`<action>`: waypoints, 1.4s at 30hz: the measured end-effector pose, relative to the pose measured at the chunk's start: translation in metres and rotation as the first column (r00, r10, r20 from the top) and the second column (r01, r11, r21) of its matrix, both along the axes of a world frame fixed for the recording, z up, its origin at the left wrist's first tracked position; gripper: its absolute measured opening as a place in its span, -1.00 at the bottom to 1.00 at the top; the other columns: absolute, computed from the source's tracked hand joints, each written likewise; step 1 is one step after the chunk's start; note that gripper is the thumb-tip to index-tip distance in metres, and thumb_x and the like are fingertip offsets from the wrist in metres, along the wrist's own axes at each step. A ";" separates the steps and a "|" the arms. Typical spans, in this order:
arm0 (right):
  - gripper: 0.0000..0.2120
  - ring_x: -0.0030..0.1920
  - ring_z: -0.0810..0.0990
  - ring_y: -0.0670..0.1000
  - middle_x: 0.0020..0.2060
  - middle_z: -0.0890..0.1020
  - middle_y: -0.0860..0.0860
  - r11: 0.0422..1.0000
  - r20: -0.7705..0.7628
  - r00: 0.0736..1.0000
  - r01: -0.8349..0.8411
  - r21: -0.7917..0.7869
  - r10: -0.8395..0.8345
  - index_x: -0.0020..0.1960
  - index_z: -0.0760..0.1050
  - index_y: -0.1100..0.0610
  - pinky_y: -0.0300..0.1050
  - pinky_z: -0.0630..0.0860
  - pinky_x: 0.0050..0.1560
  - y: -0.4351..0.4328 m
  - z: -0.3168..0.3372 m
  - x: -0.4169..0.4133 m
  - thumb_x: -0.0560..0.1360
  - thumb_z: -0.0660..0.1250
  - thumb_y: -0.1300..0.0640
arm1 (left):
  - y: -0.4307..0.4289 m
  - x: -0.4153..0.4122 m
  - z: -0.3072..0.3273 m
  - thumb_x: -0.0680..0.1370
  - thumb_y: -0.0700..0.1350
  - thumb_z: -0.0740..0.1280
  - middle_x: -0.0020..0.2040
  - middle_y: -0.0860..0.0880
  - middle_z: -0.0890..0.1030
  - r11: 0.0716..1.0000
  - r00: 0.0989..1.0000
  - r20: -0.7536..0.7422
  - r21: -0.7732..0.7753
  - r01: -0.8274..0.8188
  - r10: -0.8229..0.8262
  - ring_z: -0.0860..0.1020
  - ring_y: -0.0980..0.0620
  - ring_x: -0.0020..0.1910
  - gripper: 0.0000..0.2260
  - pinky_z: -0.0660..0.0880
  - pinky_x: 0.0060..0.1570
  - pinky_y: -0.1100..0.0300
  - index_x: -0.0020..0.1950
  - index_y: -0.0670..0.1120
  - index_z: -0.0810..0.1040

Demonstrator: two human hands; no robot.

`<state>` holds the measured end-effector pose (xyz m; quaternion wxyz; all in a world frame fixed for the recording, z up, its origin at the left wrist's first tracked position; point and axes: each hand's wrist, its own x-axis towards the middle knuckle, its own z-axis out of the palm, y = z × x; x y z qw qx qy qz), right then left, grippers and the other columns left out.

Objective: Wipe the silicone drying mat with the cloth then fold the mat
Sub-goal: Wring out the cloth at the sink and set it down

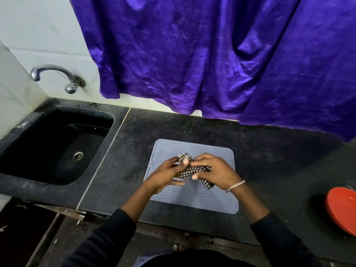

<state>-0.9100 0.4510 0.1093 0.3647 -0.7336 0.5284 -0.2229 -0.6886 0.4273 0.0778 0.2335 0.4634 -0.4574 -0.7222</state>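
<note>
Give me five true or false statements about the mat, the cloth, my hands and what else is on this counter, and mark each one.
1. The left hand and the right hand both hold the checked cloth above the silicone drying mat. True.
2. The silicone drying mat is already folded in half. False: it lies flat and unfolded on the black counter.
3. The sink is to the left of the silicone drying mat. True.
4. A red bowl stands on the mat. False: the red bowl sits on the counter far to the right, apart from the mat.
5. A chain bracelet is on the left wrist. False: the chain bracelet is on the right wrist.
</note>
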 end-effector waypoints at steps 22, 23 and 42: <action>-0.54 0.13 0.69 -0.01 0.07 0.72 -0.03 0.908 0.539 0.811 -0.022 0.419 -0.229 0.22 0.59 -0.01 -0.11 0.65 0.04 -0.041 0.003 0.097 0.35 0.59 0.15 | -0.008 0.076 0.020 0.50 0.06 0.44 -0.04 -0.11 0.73 0.879 0.870 -0.176 -0.046 -0.475 0.461 0.71 0.03 -0.13 -0.74 0.65 -0.23 0.17 0.07 -0.09 0.67; -0.58 0.11 0.70 0.00 0.05 0.73 -0.02 0.907 0.540 0.805 -0.007 0.422 -0.245 0.18 0.61 0.01 -0.11 0.65 0.04 -0.045 0.002 0.104 0.36 0.58 0.18 | -0.010 0.083 0.018 0.51 0.07 0.43 -0.03 -0.13 0.73 0.869 0.863 -0.168 -0.057 -0.492 0.477 0.71 0.00 -0.12 -0.71 0.66 -0.22 0.15 0.09 -0.12 0.66; -0.78 0.04 0.69 -0.05 -0.02 0.73 -0.03 0.976 0.324 0.934 0.087 0.198 -0.149 0.07 0.67 0.12 -0.13 0.60 0.10 -0.199 0.000 0.329 0.44 0.53 0.15 | -0.146 0.315 -0.007 0.49 -0.05 0.51 0.08 -0.25 0.70 0.789 0.809 -0.141 -0.178 -0.588 0.571 0.67 -0.25 0.10 -0.72 0.59 0.14 -0.11 0.11 -0.17 0.65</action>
